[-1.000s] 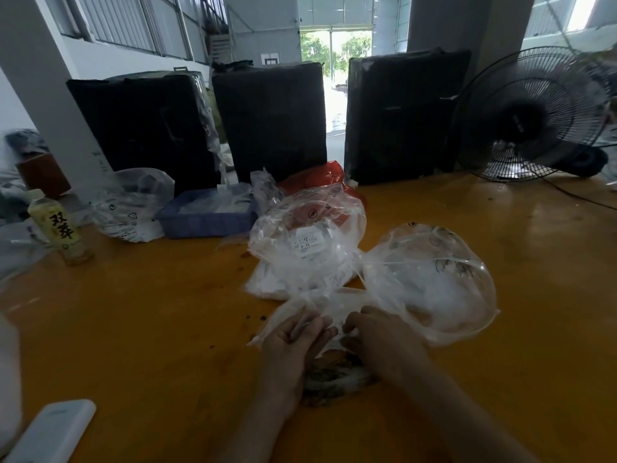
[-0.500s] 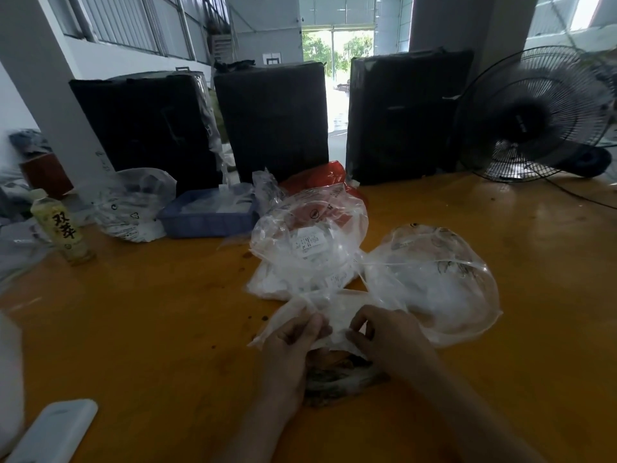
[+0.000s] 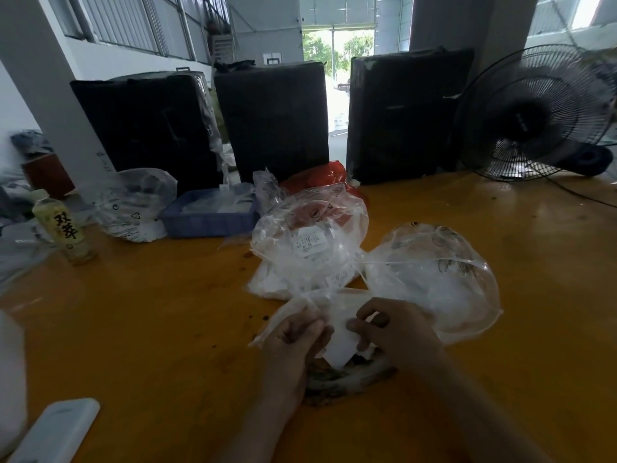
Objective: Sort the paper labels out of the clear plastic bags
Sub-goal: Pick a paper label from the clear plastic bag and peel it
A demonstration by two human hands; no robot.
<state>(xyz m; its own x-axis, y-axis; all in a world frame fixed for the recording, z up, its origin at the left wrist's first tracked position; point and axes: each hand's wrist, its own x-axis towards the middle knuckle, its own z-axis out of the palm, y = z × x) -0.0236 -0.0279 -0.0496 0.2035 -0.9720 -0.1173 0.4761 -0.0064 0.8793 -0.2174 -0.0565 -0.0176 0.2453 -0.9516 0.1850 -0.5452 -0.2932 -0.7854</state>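
A clear plastic bag [image 3: 300,309] lies on the yellow table [image 3: 150,329] right in front of me. My left hand [image 3: 293,339] grips its left side with curled fingers. My right hand [image 3: 394,332] pinches a white paper label [image 3: 340,345] that sticks out toward me between the two hands. Under the hands lies a dark patterned item, partly hidden. Behind them a heap of clear bags [image 3: 310,248] with a printed sticker sits at centre. A puffed clear bag [image 3: 440,279] lies to its right.
A blue tray [image 3: 207,218] and another clear bag [image 3: 133,205] stand at the back left, beside a drink bottle [image 3: 61,228]. Three black wrapped bundles [image 3: 273,118] line the far edge. A black fan [image 3: 534,111] stands at the back right. A white device [image 3: 56,429] lies near left.
My right hand has drawn the white label out of the bag toward me, so more of it shows between my hands. My left hand keeps its grip on the bag.
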